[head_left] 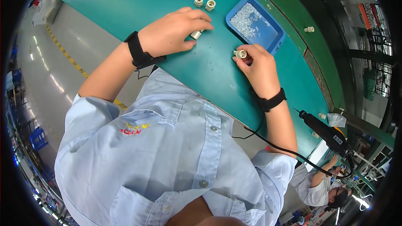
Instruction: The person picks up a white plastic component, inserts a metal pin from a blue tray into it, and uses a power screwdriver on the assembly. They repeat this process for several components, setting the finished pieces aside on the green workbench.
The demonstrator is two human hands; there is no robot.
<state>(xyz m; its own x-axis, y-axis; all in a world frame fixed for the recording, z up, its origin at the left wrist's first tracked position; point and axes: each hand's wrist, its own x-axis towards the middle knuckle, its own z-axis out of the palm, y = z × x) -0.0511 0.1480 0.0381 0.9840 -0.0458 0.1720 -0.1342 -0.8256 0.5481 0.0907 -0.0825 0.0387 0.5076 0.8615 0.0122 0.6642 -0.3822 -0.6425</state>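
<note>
My right hand (260,65) pinches a small cream cylindrical fitting (240,54) between thumb and fingers, its round hollow end showing. That hand is beside the near edge of a blue plastic tray (274,47) holding many small silvery screw-like pieces (247,20). My left hand (173,31) curves over the green tabletop, with another cream fitting (196,34) lying on its side between thumb and fingers. The fingers partly hide that piece. Just beyond the left hand, two more cream fittings (198,1) (210,5) stand upright, open ends up.
A black electric screwdriver (322,129) hangs at the right, its cable (289,151) running past my right forearm. Another fitting (309,29) lies on the green ledge beyond the tray. A clear plastic bag (336,120) lies far right, near another person (320,186) at work.
</note>
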